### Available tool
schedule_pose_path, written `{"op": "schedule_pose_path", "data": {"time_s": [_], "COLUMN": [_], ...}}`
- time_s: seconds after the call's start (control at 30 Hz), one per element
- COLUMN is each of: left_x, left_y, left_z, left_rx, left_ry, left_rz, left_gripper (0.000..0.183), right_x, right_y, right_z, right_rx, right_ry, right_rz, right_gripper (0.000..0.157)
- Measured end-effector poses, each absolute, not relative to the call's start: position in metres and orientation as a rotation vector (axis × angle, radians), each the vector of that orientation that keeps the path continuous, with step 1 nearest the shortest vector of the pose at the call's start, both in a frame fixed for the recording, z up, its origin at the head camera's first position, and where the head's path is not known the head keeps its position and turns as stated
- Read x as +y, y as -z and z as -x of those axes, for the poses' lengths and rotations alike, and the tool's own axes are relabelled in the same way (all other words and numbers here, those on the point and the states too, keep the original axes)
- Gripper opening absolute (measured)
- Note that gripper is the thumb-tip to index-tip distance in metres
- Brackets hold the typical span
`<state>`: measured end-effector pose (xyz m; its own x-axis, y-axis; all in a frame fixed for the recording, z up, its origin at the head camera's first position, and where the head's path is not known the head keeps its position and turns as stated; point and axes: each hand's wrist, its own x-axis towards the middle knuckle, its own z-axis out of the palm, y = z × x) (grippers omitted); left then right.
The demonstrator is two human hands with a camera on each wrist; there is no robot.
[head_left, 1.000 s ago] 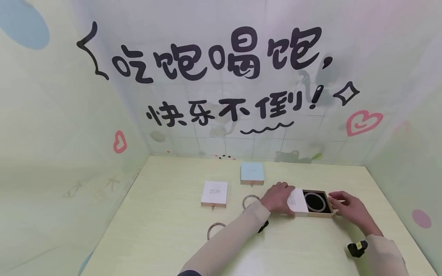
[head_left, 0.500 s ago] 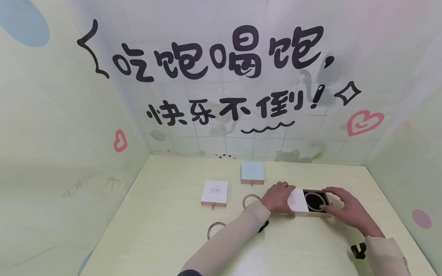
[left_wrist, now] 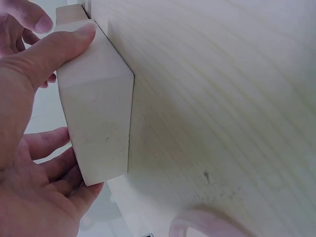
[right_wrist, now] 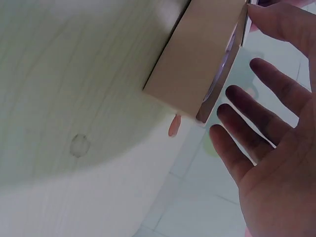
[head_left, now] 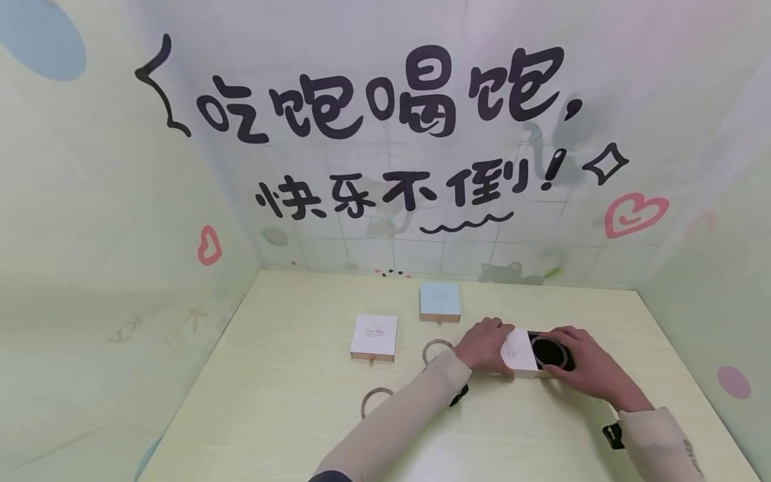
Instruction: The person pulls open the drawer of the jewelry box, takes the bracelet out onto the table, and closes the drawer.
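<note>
A white sliding drawer box (head_left: 519, 349) lies on the table with its drawer partly out to the right. A bangle (head_left: 565, 355) rests on the drawer's black lining. My left hand (head_left: 484, 344) grips the white sleeve, thumb on one side and fingers on the opposite side in the left wrist view. Over the drawer spreads my right hand (head_left: 587, 365), thumb near the front edge and fingers by the back edge. In the right wrist view its fingers are parted and lightly bent beside the drawer (right_wrist: 190, 54), whose ribbon tab (right_wrist: 174, 125) hangs from the end.
A second white box (head_left: 374, 338) and a light blue box (head_left: 440, 301) stand shut further left and back. Two loose bangles lie on the table, one bangle (head_left: 435, 347) by my left wrist and another bangle (head_left: 369, 399) beside the left sleeve. Printed cloth walls surround the table.
My right hand has moved left from the drawer's outer end to over the drawer and its bangle. The left hand keeps its grip on the sleeve, and the box has hardly moved.
</note>
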<state>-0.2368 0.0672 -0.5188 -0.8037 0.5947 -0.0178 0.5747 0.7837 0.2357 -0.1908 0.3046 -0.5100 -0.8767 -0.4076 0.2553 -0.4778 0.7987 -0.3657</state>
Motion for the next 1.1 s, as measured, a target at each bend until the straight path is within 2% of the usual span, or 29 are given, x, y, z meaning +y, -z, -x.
{"op": "schedule_pose_path", "data": {"time_s": [0.37, 1.1], "left_x": [0.07, 0.067], "left_y": [0.52, 0.521], "left_z": [0.239, 0.24], "left_rx": [2.878, 2.873], "left_ry": [-0.313, -0.347], "left_rz": [-0.959, -0.955], "left_gripper": [0.09, 0.09], "right_x": [0.295, 0.279], "right_y": [0.511, 0.506], "right_z": [0.195, 0.205], "right_rx": [-2.913, -3.011], "right_ry": [-0.633, -0.57], "right_rz": [-0.656, -0.584], "right_gripper": [0.041, 0.05]}}
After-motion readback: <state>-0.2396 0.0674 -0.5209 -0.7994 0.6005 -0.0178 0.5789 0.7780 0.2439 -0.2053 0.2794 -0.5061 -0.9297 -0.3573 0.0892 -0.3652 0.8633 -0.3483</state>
